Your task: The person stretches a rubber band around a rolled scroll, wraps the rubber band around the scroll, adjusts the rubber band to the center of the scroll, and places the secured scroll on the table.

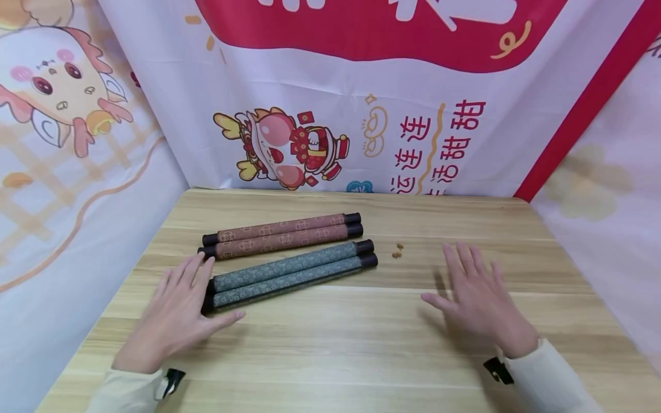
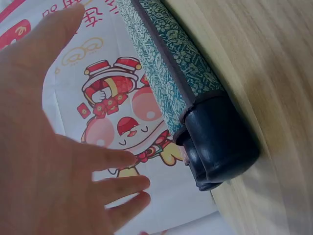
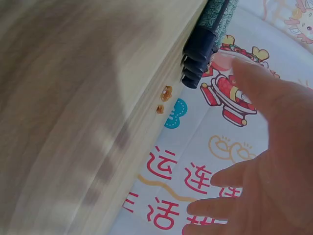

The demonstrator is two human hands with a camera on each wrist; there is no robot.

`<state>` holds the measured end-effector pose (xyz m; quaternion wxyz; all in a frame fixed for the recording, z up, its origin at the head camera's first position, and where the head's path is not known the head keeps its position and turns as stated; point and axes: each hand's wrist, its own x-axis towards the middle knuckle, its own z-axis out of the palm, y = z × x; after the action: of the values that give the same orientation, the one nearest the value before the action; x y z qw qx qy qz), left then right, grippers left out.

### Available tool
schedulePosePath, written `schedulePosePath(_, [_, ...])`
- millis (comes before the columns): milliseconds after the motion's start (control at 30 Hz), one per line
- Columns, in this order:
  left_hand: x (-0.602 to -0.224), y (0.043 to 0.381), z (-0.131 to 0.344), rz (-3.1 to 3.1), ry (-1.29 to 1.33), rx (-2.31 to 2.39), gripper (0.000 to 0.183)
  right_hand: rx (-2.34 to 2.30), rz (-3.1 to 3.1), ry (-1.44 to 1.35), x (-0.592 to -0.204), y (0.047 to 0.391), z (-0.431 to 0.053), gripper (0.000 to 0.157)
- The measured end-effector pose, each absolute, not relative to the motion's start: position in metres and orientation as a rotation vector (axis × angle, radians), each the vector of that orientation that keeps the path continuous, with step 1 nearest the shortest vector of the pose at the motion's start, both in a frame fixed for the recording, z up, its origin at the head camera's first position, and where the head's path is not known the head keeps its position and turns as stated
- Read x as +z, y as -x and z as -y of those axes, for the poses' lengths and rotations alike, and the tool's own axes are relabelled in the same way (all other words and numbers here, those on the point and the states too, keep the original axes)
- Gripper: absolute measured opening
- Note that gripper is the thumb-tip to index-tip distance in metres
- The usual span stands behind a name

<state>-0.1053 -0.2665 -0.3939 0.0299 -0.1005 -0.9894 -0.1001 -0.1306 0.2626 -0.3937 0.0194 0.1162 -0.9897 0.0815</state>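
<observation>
My left hand [image 1: 175, 318] hovers with spread, fairly straight fingers beside the left ends of two double-rolled scrolls, holding nothing. The nearer scroll [image 1: 284, 265] has teal floral cloth and black end caps. In the left wrist view its black end [image 2: 222, 137] lies to the right of the fingers. Just behind it rests a reddish-brown scroll [image 1: 281, 228] with gold medallions; my left fingertips overlap its black end in the head view. Over the right side of the table, my right hand [image 1: 477, 295] is spread, thumb out, with nothing in it.
Two small amber-brown pieces [image 1: 397, 254] lie on the wooden table [image 1: 330, 350] between the scrolls and my right hand. A printed cloth [image 1: 320, 74] hangs along the table's back edge, with more cloth at both sides.
</observation>
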Motion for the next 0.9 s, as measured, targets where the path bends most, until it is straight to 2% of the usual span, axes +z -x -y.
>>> schedulePosePath(400, [-0.38,0.119,0.242,2.841,0.441,-0.316,0.093,0.232,2.957,-0.499,-0.381,0.155,-0.245,0.072])
schedulePosePath(667, [-0.376,0.139,0.212,2.797,0.56,-0.328,0.055,0.373,2.954,-0.633,-0.376,0.183,-0.225,0.036])
schedulePosePath(900, [-0.373,0.151,0.177,2.855,0.67,-0.504,0.057,0.498,3.017,-0.681,-0.383,0.204,-0.214,0.026])
